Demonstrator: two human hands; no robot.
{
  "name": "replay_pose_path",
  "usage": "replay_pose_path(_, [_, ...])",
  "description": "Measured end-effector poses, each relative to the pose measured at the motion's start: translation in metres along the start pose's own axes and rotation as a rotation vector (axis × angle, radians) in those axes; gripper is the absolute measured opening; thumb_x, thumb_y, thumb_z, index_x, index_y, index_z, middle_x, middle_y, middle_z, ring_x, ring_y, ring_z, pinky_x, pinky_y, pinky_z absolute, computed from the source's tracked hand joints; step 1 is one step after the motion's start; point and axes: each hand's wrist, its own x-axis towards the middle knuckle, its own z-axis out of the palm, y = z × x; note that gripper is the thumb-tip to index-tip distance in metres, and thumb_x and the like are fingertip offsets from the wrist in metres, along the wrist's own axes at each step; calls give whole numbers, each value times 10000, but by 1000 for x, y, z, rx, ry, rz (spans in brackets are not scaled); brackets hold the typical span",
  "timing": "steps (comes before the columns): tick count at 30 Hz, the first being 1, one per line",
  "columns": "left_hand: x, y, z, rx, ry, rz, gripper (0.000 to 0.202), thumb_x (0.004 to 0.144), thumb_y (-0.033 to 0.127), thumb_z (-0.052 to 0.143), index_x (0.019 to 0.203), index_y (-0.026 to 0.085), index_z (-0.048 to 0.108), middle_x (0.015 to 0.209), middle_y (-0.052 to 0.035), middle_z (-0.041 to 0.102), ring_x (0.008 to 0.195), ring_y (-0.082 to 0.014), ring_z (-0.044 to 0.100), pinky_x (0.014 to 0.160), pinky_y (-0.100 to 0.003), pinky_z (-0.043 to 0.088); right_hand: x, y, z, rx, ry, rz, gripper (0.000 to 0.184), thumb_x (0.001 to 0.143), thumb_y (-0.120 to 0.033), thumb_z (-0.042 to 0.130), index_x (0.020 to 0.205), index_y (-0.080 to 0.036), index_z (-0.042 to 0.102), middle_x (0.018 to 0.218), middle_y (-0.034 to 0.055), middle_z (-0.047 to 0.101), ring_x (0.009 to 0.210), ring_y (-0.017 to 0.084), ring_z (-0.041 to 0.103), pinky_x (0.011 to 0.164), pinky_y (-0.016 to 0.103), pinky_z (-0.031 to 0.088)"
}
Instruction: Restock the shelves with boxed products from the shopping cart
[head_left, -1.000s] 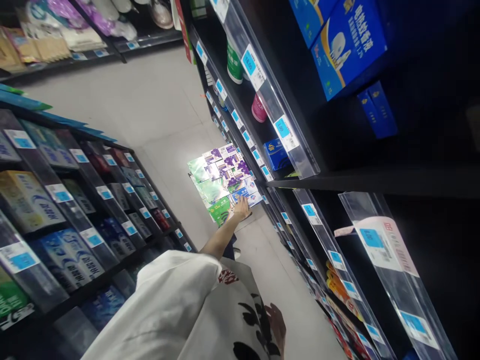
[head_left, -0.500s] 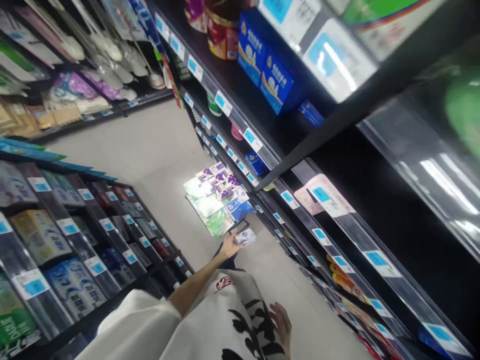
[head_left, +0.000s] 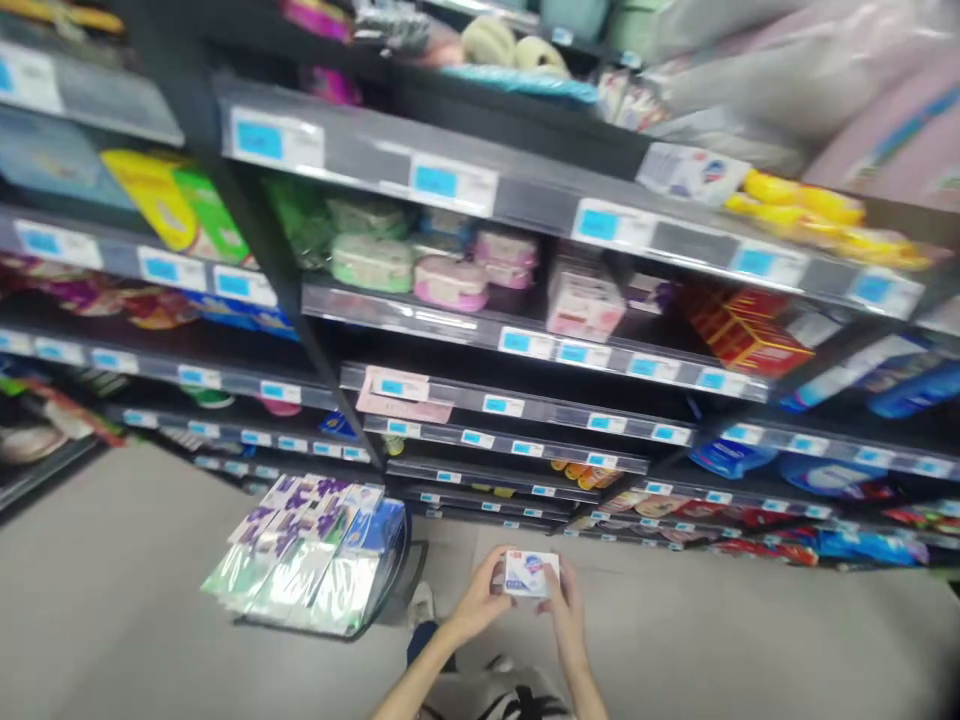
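Note:
A small white soap box [head_left: 531, 573] with a blue and red emblem is held between both hands, low in the middle of the head view. My left hand [head_left: 484, 592] grips its left end, thumb and fingers closed on it. At the right end, my right hand [head_left: 567, 600] is also closed on the box, with the thumb lying over its front face. To the left on the floor stands a basket [head_left: 405, 560] with a dark rim, heaped with flat packages [head_left: 300, 560] in purple, green, white and blue wrapping.
Dark shelves with price tags [head_left: 454, 182] span the view ahead. They carry pink and green lunch-box-like containers [head_left: 450, 282], pink cartons [head_left: 586, 310] and red-gold boxes [head_left: 757, 335]. A similar white box [head_left: 694, 172] lies on an upper shelf. Grey floor [head_left: 712, 630] spreads below.
The view has swung right to face the shelves. My right hand, empty at my side before, has joined the left on the soap box. The basket now appears farther left.

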Motion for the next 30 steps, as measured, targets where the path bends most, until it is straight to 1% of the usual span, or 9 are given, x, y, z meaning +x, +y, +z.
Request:
replay_pose_path(3, [-14, -8, 41, -84, -38, 59, 712, 660, 272, 867, 1332, 278, 634, 1350, -121, 666, 1226, -325, 642, 955, -392, 552, -19, -4, -29, 96, 57, -26, 894, 647, -710, 843, 1297, -137, 624, 1006, 108, 785, 587, 187, 640, 477, 306, 520])
replay_pose_path(7, [-40, -33, 92, -161, 66, 30, 742, 695, 514, 899, 1355, 277, 655, 1413, -150, 639, 1210, -362, 645, 811, -375, 574, -44, -5, -66, 198, 183, -33, 817, 683, -765, 777, 1206, -148, 656, 833, 54, 763, 459, 144, 552, 405, 283, 440])
replay_pose_path(10, [-55, -45, 122, -189, 107, 3, 770, 690, 548, 905, 1368, 280, 658, 1446, -160, 619, 1223, -359, 641, 773, -350, 573, -58, -11, -87, 234, 273, -56, 751, 697, -767, 756, 1138, -163, 682, 778, 30, 733, 452, 130, 520, 375, 262, 385])
replay_pose_path(12, [-60, -42, 136, -181, 98, -19, 795, 706, 552, 898, 1405, 283, 633, 1460, -170, 607, 1244, -355, 634, 775, -342, 575, -65, -19, -97, 247, 317, -94, 708, 726, -752, 737, 1121, -166, 688, 826, 45, 738, 500, 139, 548, 383, 251, 383])
replay_pose_path(16, [-55, -19, 149, -120, 59, -24, 880, 708, 580, 891, 1466, 275, 566, 1364, -166, 662, 1162, -307, 671, 799, -332, 569, -73, -37, -109, 259, 372, -209, 644, 757, -704, 722, 1103, -162, 682, 1014, 108, 752, 670, 174, 644, 461, 238, 450])
replay_pose_path(19, [-45, -8, 154, -64, 31, 17, 829, 718, 581, 883, 1422, 261, 585, 1325, -145, 683, 1097, -271, 678, 795, -326, 559, -73, -43, -114, 282, 332, -245, 650, 781, -688, 699, 1151, -157, 652, 917, 73, 728, 583, 152, 608, 450, 255, 461])
replay_pose_path(24, [-40, -14, 158, -18, 13, 34, 629, 771, 543, 846, 1295, 241, 674, 1364, -136, 681, 1154, -288, 657, 819, -344, 561, -72, -41, -121, 305, 288, -244, 636, 843, -666, 658, 1220, -156, 611, 876, 49, 716, 519, 137, 597, 449, 269, 488])
replay_pose_path(27, [-40, -19, 159, 16, 56, 29, 623, 769, 534, 847, 1290, 229, 689, 1338, -136, 701, 1181, -293, 652, 900, -373, 555, -71, -40, -125, 281, 291, -255, 671, 823, -644, 700, 1274, -161, 584, 903, 66, 738, 643, 182, 667, 480, 262, 502])
replay_pose_path(30, [-40, -21, 159, 56, 50, 21, 676, 776, 553, 843, 1346, 235, 667, 1435, -142, 646, 1286, -312, 608, 985, -404, 545, -72, -39, -123, 205, 300, -330, 608, 793, -587, 758, 1203, -157, 625, 1015, 107, 761, 870, 238, 724, 641, 302, 585])
